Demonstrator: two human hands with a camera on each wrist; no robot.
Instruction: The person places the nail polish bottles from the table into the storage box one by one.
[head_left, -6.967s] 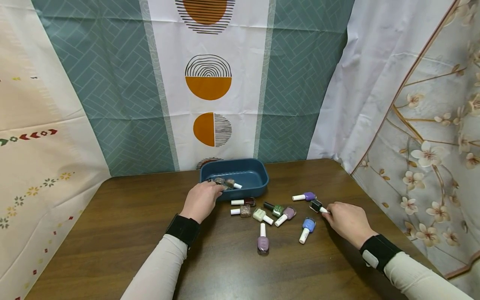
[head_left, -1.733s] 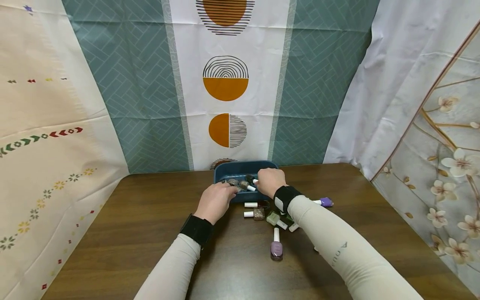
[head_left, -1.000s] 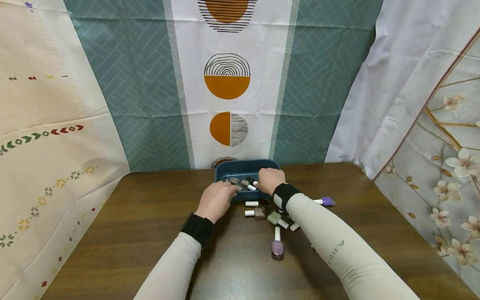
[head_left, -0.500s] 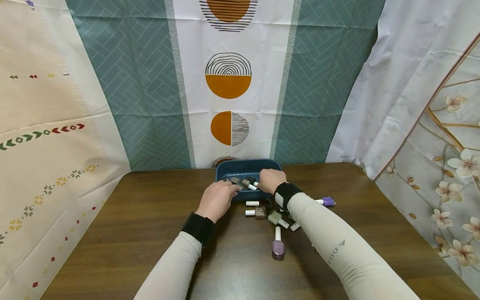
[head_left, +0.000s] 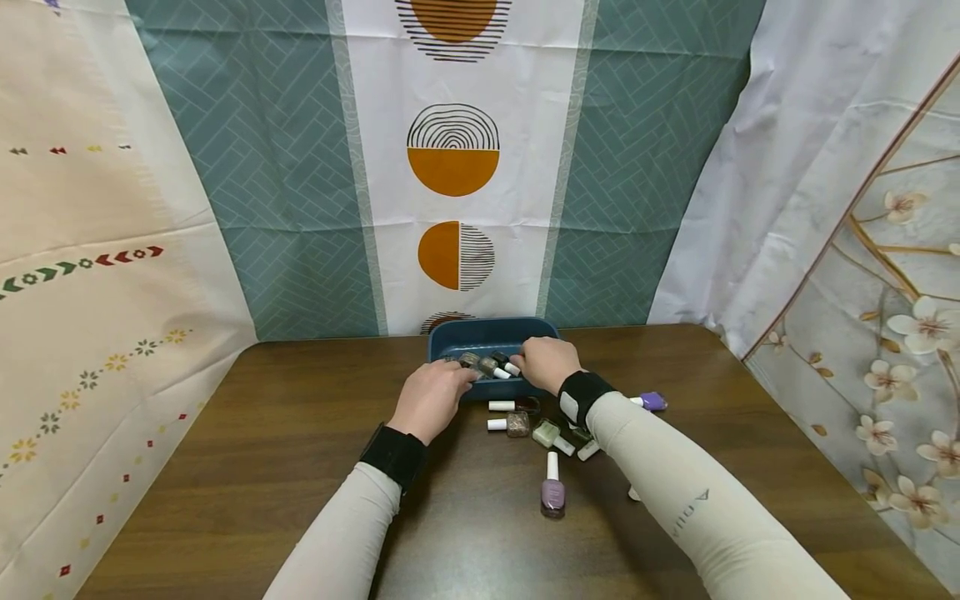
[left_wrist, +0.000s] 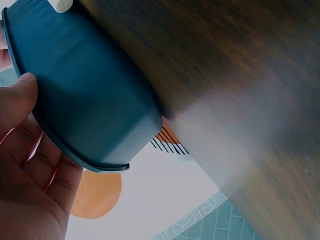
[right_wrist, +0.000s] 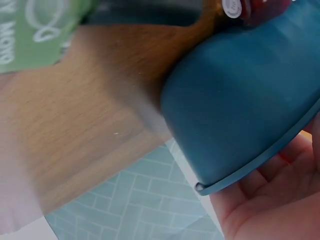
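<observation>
Dark-blue plastic tub sits at the back of the brown wooden worktop, its long axis running left to right. Left hand rests on the tub's near-left rim, fingers curled over the edge. Right hand rests at the near-right rim, beside a dark nail-polish bottle with a white cap lying inside, cap pointing right; whether its fingers are closed on anything I cannot tell. Seven seconds ago that bottle lay on the worktop at the right hand's fingertips, far right. Loose bottles lie in front, among them a mauve one with its cap pointing away.
</observation>
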